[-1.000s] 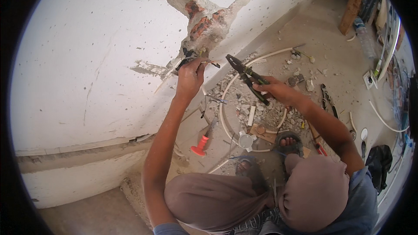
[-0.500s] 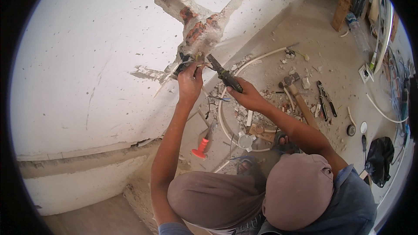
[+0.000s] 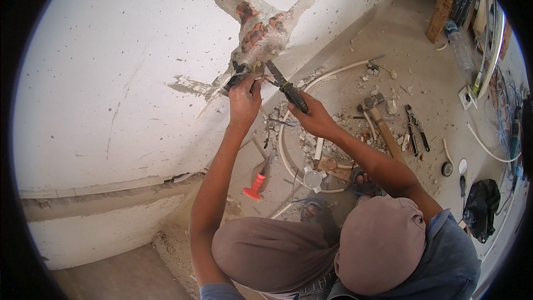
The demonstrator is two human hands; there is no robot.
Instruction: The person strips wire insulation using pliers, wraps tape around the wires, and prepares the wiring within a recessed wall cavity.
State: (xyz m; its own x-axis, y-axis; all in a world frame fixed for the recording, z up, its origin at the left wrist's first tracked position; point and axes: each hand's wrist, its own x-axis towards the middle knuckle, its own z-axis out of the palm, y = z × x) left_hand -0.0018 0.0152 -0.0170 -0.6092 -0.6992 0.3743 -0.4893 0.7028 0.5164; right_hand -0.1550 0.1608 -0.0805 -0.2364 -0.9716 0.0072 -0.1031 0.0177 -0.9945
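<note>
My left hand (image 3: 244, 101) is closed in a pinch on a thin wire (image 3: 261, 77) at the broken-out hole low in the white wall. Black material (image 3: 237, 73), perhaps wires or a box, sits in the hole beside my fingertips; its details are hidden. A white cable (image 3: 206, 106) slants down-left from there across the wall. My right hand (image 3: 318, 116) is wrapped round the dark handles of a pair of pliers (image 3: 288, 89). Their jaws point up-left toward the hole, close to my left fingertips. Whether the jaws touch the wire I cannot tell.
A chased groove (image 3: 261, 30) with exposed brick runs up the wall. On the dusty floor lie rubble, a looped white conduit (image 3: 282, 147), a red-handled chisel (image 3: 255, 187), a hammer (image 3: 384, 128), other pliers (image 3: 415, 128), a white round box (image 3: 313, 179) and a black bag (image 3: 482, 209).
The view has shifted slightly. The pliers in my right hand have tilted a little more upright near the hole. My left hand keeps its pinch on the wire.
</note>
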